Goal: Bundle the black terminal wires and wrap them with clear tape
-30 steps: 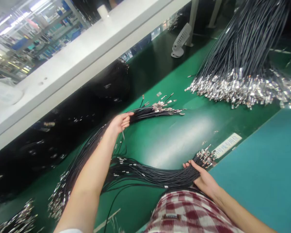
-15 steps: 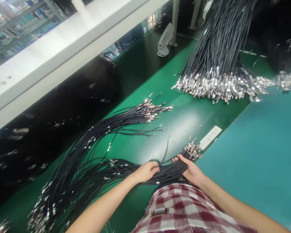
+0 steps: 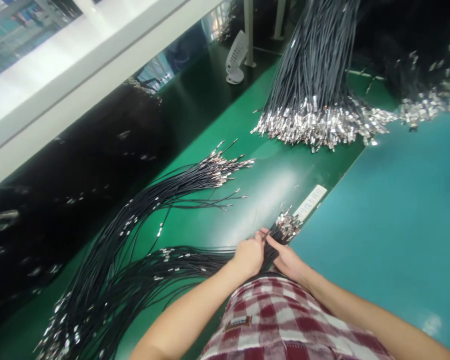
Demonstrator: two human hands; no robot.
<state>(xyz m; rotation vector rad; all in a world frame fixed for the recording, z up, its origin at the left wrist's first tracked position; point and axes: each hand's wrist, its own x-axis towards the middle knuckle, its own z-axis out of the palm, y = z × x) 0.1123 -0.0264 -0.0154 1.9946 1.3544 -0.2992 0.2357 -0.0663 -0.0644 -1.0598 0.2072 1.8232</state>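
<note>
A bundle of thin black wires with metal terminals at its end lies across the green table edge in front of me. My right hand is closed around it just behind the terminals. Right beside that, my left hand is closed over the same bundle, its fingertips meeting my right fingers. Whatever is pinched between the fingertips is too small to make out. Behind my hands lies a second black wire bundle, its terminals fanned out on the green surface.
A thick hanging bunch of black wires spreads its terminals at the back right. A white label is stuck near the table edge. A small pale clip-like stand stands behind, and a white beam crosses the upper left.
My left hand has slid right along the bundle until it meets my right hand. A thin dark strip that stood up between the hands no longer shows. The camera view has shifted slightly.
</note>
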